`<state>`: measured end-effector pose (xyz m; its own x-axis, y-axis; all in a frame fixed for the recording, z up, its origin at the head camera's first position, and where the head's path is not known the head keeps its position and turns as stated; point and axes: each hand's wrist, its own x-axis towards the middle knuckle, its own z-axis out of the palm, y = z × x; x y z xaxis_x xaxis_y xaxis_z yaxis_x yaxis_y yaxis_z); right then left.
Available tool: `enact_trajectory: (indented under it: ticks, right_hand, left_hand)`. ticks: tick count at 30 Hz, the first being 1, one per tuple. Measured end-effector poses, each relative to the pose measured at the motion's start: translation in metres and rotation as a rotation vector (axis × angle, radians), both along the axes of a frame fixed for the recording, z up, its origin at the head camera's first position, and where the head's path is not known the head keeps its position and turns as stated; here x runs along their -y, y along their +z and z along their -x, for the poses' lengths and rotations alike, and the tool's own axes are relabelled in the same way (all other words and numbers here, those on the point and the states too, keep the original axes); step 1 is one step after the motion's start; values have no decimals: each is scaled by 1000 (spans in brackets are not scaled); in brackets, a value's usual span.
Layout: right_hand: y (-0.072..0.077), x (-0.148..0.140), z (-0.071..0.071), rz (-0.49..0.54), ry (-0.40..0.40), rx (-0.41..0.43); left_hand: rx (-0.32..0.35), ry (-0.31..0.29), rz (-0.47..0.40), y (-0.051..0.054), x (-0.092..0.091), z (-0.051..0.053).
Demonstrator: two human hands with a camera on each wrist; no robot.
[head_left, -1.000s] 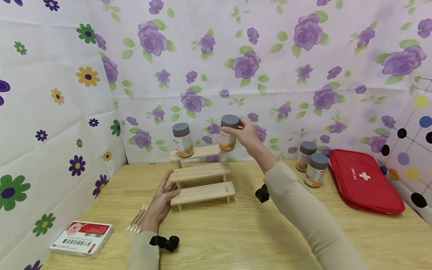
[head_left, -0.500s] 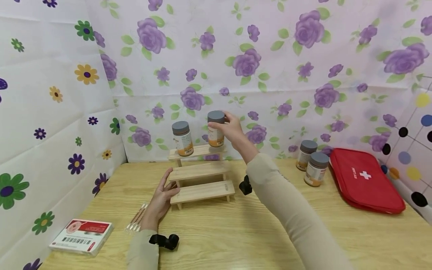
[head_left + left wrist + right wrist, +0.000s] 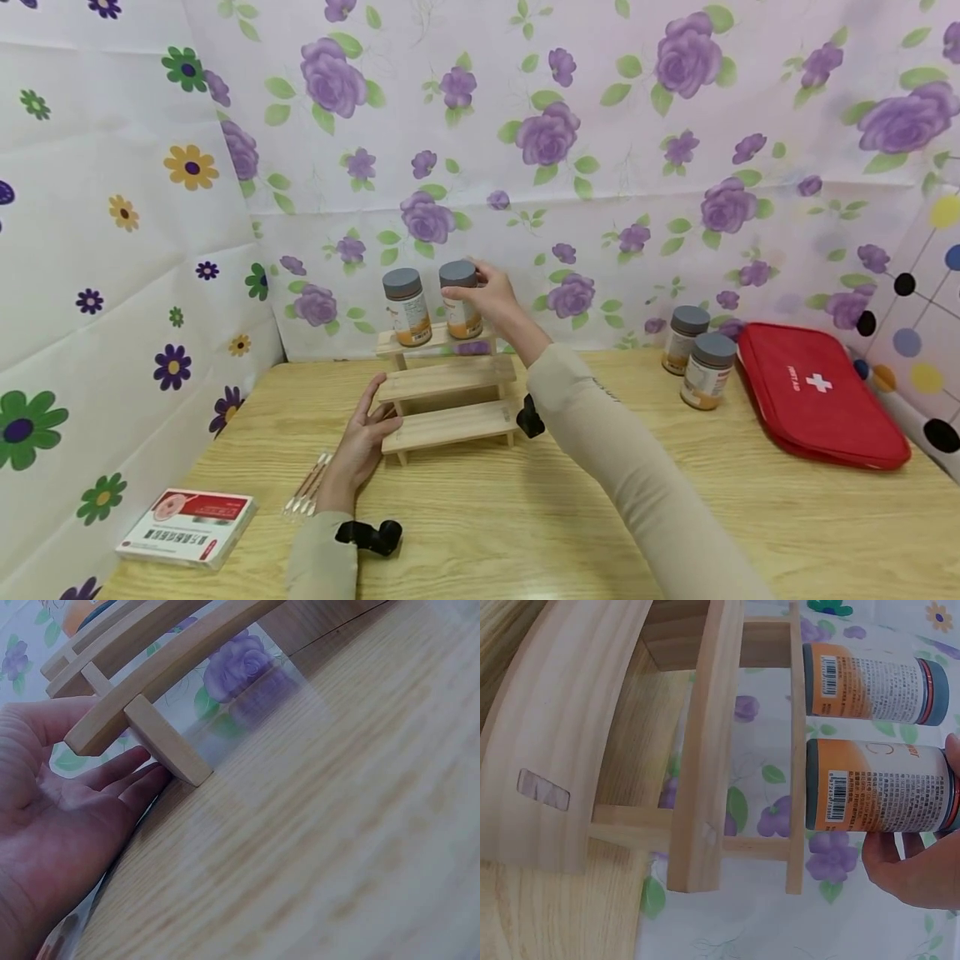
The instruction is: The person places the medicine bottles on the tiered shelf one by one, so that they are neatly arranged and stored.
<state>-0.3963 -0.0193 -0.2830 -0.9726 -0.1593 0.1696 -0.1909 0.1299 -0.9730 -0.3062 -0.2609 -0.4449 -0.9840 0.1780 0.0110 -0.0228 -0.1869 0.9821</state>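
Note:
A three-tier wooden display rack (image 3: pixel 450 379) stands on the table. My left hand (image 3: pixel 358 450) holds its left end, thumb by the lowest tier and other fingers beside the leg (image 3: pixel 169 742). With thumb and fingers my right hand (image 3: pixel 495 296) grips a grey-capped pill bottle (image 3: pixel 461 312) near the lid. That bottle is upright at the top tier, its base at or just touching the plank (image 3: pixel 798 750). A matching pill bottle (image 3: pixel 410 310) stands to its left on the same tier, a narrow gap between them. Both labels show orange bottoms and barcodes in the right wrist view.
Two more such bottles (image 3: pixel 708 372) stand at the back right, beside a red first aid pouch (image 3: pixel 821 387). Several cotton swabs (image 3: pixel 307 485) lie left of my left forearm, near a white and red box (image 3: pixel 187 527). Floral cloth (image 3: pixel 510 200) hangs behind the table.
My right hand has carried its bottle leftward along the top tier, then lowered it close beside the standing bottle. My left hand has stayed at the rack's left end.

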Motion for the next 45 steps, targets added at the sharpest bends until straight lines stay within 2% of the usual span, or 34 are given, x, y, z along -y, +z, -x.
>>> enact_trajectory:
  ticks: [14,26,34,42,45]
  right_hand:
    - [-6,0,1,24,11,8]
    - [-8,-7,-2,45,21,43]
    - [-10,-25,-12,66,25,24]
    - [-19,-54,-21,75,31,27]
    - [-20,-68,-25,91,15,-4]
  left_hand:
    - [-13,-8,29,-1,-1,0]
    - [-15,-7,6,-1,-1,1]
    - [-9,-8,9,-1,0,2]
    - [-13,-5,11,0,0,1]
    - [-15,-5,14,0,-1,1]
